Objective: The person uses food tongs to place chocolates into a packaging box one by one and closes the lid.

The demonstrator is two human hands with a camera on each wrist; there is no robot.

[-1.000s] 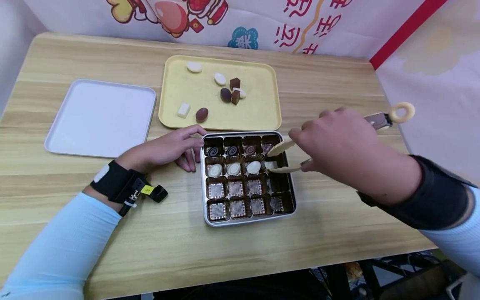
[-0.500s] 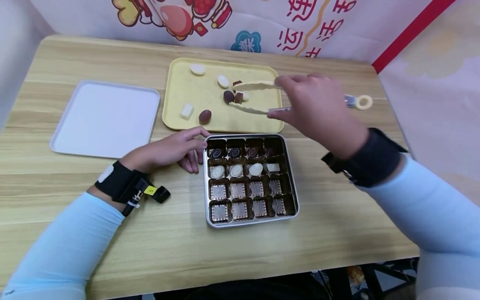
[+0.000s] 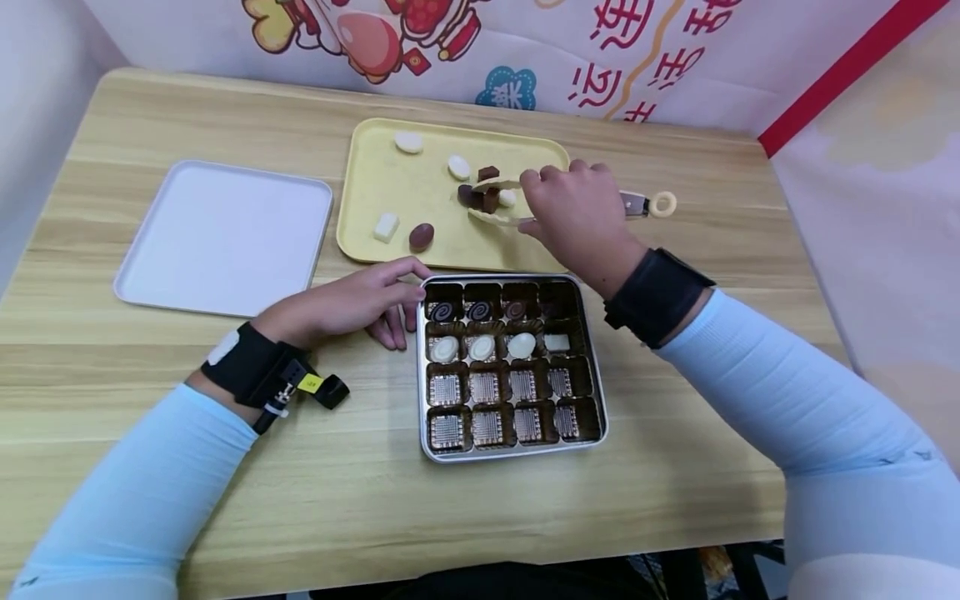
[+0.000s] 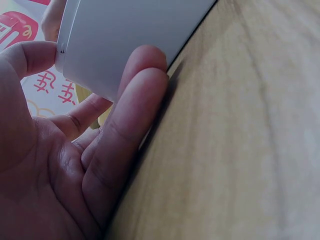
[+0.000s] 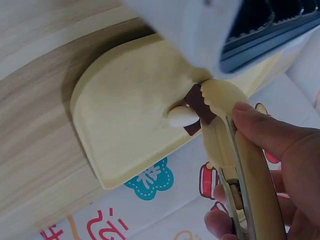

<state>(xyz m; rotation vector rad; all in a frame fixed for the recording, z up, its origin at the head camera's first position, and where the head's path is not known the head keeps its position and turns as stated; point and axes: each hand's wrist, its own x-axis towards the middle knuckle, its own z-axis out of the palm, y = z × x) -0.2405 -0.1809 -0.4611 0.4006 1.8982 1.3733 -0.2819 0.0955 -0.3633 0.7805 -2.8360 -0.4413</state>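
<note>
My right hand (image 3: 577, 217) grips cream-tipped tongs (image 3: 636, 204) over the yellow tray (image 3: 442, 250). A brown chocolate block (image 3: 491, 201) and a dark egg-shaped chocolate (image 3: 468, 197) lie between the tong tips; the right wrist view shows the scalloped tip (image 5: 220, 97) right at a brown block (image 5: 199, 102), beside a white egg (image 5: 183, 116). My left hand (image 3: 352, 304) rests at the back left corner of a square metal tin (image 3: 517, 454), its thumb on the rim and fingers along the tin's wall (image 4: 110, 45). Dark chocolates fill the tin's back row, white ones the second.
The yellow tray also bears white ovals (image 3: 408, 142), a white block (image 3: 386, 227) and a reddish-brown egg (image 3: 422, 237). A white tray (image 3: 225, 242) lies at the left. A printed cloth (image 3: 570, 50) hangs behind the wooden table (image 3: 300, 500).
My right hand has moved the tongs from the tin to the yellow tray, leaving a white block in the second row. The tips have closed in on the brown chocolates. My left hand stays put.
</note>
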